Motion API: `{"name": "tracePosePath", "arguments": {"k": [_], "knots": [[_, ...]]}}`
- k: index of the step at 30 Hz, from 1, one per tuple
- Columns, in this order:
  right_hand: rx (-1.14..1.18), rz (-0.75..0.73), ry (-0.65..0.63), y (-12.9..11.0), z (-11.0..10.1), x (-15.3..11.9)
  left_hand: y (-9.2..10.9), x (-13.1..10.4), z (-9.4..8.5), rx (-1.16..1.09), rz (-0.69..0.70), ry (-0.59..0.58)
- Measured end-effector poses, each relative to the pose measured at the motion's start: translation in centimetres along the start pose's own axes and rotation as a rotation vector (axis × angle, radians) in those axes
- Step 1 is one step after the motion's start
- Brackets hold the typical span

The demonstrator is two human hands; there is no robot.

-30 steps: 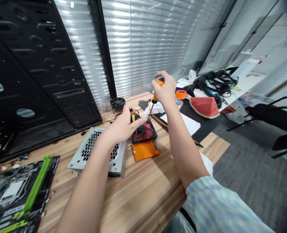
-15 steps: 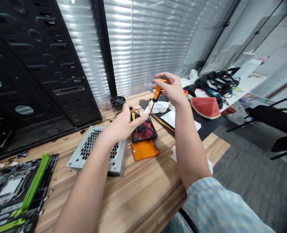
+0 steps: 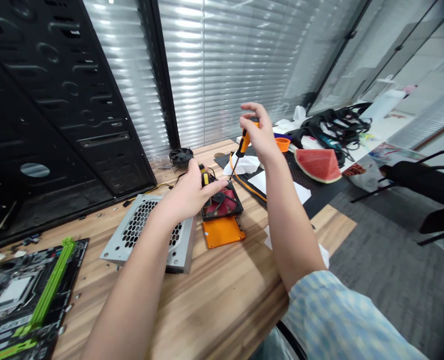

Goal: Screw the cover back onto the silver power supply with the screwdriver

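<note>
An orange and black screwdriver (image 3: 245, 141) stands slightly tilted in my right hand (image 3: 260, 131), whose fingers close around the top of its handle. Its tip meets the far right corner of a black-framed fan with red blades (image 3: 225, 202). My left hand (image 3: 192, 192) lies at the fan's left side, thumb stretched along the far edge near the tip. A yellow and black object (image 3: 204, 176) is in its fingers, partly hidden. An orange plate (image 3: 224, 232) sticks out from under the fan's near side.
A grey power supply (image 3: 141, 232) sits under my left forearm. At the left are a motherboard (image 3: 17, 295) and a big black case (image 3: 68, 115). A round cooler (image 3: 181, 157) stands behind. Right: white paper, a watermelon-like wedge (image 3: 318, 165), black straps (image 3: 334, 127).
The fingers of my right hand have shifted around the screwdriver's handle, and the wrist has turned a little to the left. My left hand keeps its place at the fan.
</note>
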State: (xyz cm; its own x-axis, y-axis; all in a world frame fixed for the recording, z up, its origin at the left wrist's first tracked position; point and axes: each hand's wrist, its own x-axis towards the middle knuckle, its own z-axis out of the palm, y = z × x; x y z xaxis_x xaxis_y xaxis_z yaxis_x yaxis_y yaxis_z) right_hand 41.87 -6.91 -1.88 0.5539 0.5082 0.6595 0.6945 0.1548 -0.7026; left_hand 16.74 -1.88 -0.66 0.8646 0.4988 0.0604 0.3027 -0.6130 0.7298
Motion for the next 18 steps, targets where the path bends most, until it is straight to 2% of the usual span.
{"name": "tracePosePath", "arguments": {"k": [4, 8, 11, 15, 18], "knots": [[0.281, 0.041, -0.189, -1.4, -0.7, -0.2, 0.0, 0.0, 0.0, -0.007, 0.002, 0.001], [0.351, 0.044, -0.218, -1.8, -1.5, -0.6, -0.2, 0.1, 0.0, -0.003, 0.019, 0.004], [0.178, 0.007, -0.09, -1.2, -1.9, -0.4, -0.3, 0.1, 0.1, 0.002, 0.009, 0.002], [-0.257, -0.045, 0.155, 0.2, -1.5, -0.1, -0.2, 0.1, 0.2, 0.011, -0.016, 0.0], [-0.388, -0.068, 0.219, 1.1, -0.9, 0.0, 0.0, 0.0, 0.2, 0.012, -0.023, 0.009]]}}
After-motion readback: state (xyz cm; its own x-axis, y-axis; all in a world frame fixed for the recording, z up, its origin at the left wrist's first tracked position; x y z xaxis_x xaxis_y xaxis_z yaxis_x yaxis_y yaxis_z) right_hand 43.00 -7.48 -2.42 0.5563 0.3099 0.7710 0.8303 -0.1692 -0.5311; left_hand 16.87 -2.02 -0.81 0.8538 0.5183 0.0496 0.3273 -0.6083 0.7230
